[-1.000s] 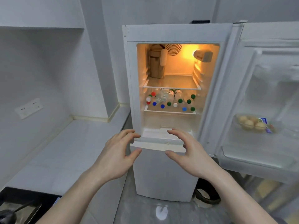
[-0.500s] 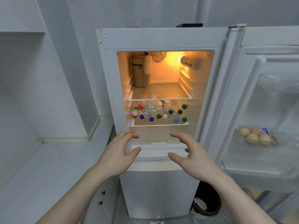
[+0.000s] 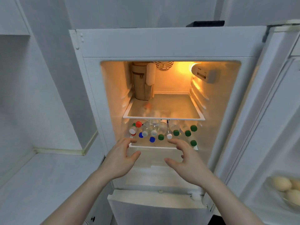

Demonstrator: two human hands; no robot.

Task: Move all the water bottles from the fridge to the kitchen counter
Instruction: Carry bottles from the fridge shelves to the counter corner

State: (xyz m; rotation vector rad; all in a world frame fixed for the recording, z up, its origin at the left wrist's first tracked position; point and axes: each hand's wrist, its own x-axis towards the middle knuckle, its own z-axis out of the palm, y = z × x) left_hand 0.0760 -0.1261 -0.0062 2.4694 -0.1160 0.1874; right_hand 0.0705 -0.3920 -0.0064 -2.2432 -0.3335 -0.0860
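Head view, looking into an open fridge (image 3: 162, 44) lit amber inside. No brand, label or writing readable anywhere; print on the bottles too blurred to make out.

Far left: pale kitchen counter (image 3: 40, 184), butting against the fridge side, with a cabinet knob (image 3: 92, 218) below its edge. Inside, upper left: a tall tan container (image 3: 141, 82) with a white piece against it, standing at the back of the glass upper shelf (image 3: 164, 118). Round vent (image 3: 164, 64) at the back wall, top centre. Lamp and control housing (image 3: 203, 73) on the right inner wall. Far right: open fridge door (image 3: 276, 127) with eggs (image 3: 281, 183) in a clear tray in a door compartment.

Beneath the glass shelf, on the lower shelf (image 3: 162, 147): the water bottles (image 3: 154, 129), clear plastic, lying on their sides in a loose pile with caps toward the front. Caps left to right: white, red, blue, blue, green, white, then several green at the right. Upper shelf edge hiding the bottle bodies behind.

Left hand (image 3: 120, 159) just in front of the lower shelf at its left end, fingers spread and relaxed, holding nothing, fingertips near the shelf's front edge. Right hand (image 3: 185, 159) beside it toward the middle-right, fingers loosely bent and apart, also holding nothing, not touching any bottle.
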